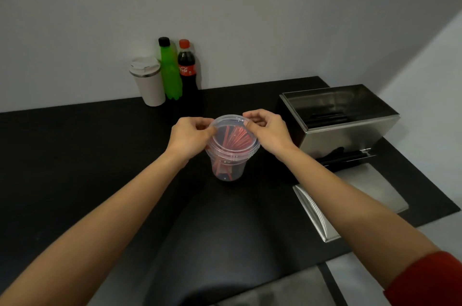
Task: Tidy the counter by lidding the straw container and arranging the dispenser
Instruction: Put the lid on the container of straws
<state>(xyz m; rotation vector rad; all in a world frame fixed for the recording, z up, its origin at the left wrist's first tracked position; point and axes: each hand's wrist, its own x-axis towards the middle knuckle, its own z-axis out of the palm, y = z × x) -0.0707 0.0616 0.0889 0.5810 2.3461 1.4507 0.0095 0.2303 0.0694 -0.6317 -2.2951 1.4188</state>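
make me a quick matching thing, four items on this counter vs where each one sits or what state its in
Items:
1. clear lid
2. green bottle
3. white tumbler
4. steel dispenser

Places or states:
A. far right of the counter, top open
B. leftmost against the back wall
C. held at its rim by both hands on the straw container
D. between the tumbler and the cola bottle

Pairs: 1-C, 2-D, 3-B, 4-A

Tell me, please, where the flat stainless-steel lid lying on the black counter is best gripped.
Probably by the raised curved handle along the near-left edge of the flat stainless-steel lid, coming from above with the right hand: the rest lies flat, offering no other hold.
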